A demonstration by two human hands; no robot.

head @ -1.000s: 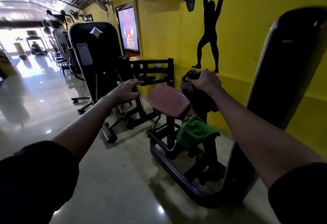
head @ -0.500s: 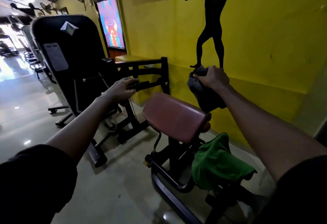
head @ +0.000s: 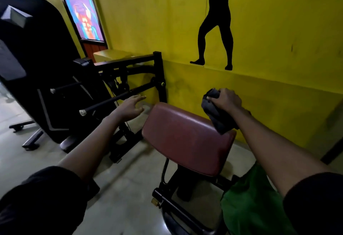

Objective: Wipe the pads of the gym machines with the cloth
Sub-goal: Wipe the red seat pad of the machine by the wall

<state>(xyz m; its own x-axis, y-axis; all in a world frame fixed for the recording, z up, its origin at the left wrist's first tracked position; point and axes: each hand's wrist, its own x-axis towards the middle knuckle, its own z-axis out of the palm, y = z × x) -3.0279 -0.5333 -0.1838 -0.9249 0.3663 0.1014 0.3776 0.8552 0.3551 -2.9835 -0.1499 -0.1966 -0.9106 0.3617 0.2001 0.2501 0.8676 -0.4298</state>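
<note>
A dark red padded seat (head: 185,140) on a black frame stands in the middle of the view, tilted toward me. My right hand (head: 225,99) grips a bunched dark grey cloth (head: 216,116) over the pad's far right corner, with the cloth's lower end hanging onto the pad. My left hand (head: 130,105) hovers with fingers stretched out, just left of the pad's far left corner, holding nothing.
A large black machine (head: 37,71) with steel-tipped bars (head: 82,112) stands at left. The yellow wall (head: 269,49) with a black silhouette runs close behind the seat. A green cloth (head: 250,203) lies over the frame at lower right. Glossy floor (head: 120,197) spreads below.
The view has closed in on the red pad. My right hand came down with the cloth to the pad's far right corner. My left hand has spread its fingers beside the pad.
</note>
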